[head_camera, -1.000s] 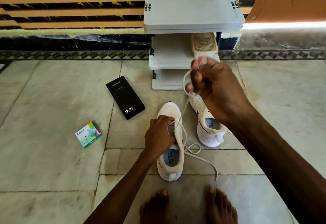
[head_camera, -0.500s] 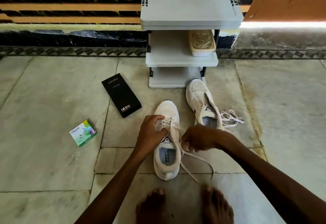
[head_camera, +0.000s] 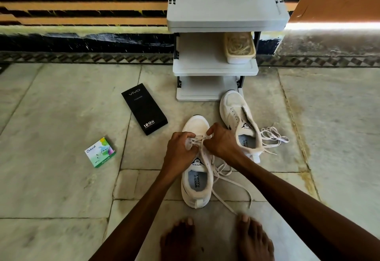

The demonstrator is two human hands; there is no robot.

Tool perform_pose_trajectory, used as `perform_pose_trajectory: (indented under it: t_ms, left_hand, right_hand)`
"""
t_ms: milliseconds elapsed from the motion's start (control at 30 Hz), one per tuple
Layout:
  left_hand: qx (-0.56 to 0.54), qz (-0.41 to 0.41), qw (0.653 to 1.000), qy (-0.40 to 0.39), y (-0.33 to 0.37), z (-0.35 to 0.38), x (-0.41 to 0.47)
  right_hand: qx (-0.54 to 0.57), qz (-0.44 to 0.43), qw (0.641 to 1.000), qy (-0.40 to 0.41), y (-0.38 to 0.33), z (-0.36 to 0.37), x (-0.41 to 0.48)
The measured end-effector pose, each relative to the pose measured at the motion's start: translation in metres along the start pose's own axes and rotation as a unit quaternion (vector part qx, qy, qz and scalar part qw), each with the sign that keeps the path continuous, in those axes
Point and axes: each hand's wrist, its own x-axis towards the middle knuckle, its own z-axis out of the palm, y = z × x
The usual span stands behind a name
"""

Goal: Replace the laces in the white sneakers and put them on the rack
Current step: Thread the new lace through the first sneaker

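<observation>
Two white sneakers stand on the stone floor in front of me. On the near sneaker (head_camera: 197,186) my left hand (head_camera: 181,149) grips the upper by the lowest eyelets. My right hand (head_camera: 221,140) pinches the lace (head_camera: 226,180) at the same eyelets; its loose ends trail over the floor toward my feet. The far sneaker (head_camera: 236,114) has bare eyelets, and a pulled-out lace (head_camera: 273,137) lies in a heap to its right. The grey three-shelf rack (head_camera: 213,69) stands behind the shoes.
A clear lidded tub of laces (head_camera: 239,50) sits on the rack's middle shelf. A black phone box (head_camera: 144,108) and a small green box (head_camera: 100,152) lie on the floor at left. My bare feet (head_camera: 216,238) are at the bottom edge.
My right hand came down from in front of the rack, where it held a lace aloft, to the near sneaker's front eyelets. That lace now lies beside the far sneaker.
</observation>
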Motion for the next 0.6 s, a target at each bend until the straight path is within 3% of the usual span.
perform_pose_trajectory:
  t_ms: [133,200,300,433,500,600]
  left_hand:
    - [0.059,0.046,0.997,-0.001,0.005,-0.007,0.002]
    - [0.037,0.058,0.997,-0.029,0.012,-0.011,0.003]
    - [0.023,0.070,0.995,-0.064,0.022,-0.014,0.010]
    - [-0.032,0.106,0.993,-0.049,0.044,-0.021,0.019]
    - [-0.048,0.115,0.989,-0.085,0.056,-0.030,0.021]
    - [-0.056,0.094,0.971,-0.213,0.063,-0.044,0.022]
  right_hand:
    - [0.125,0.011,0.992,-0.004,-0.019,-0.026,-0.006]
    - [0.173,-0.009,0.985,0.002,-0.032,-0.045,-0.014]
    - [0.189,-0.032,0.981,0.019,-0.045,-0.065,-0.024]
    - [0.182,-0.050,0.982,0.016,-0.048,-0.081,-0.033]
    - [0.189,-0.049,0.981,0.003,-0.046,-0.086,-0.035]
    - [0.216,-0.059,0.975,-0.010,-0.042,-0.090,-0.034]
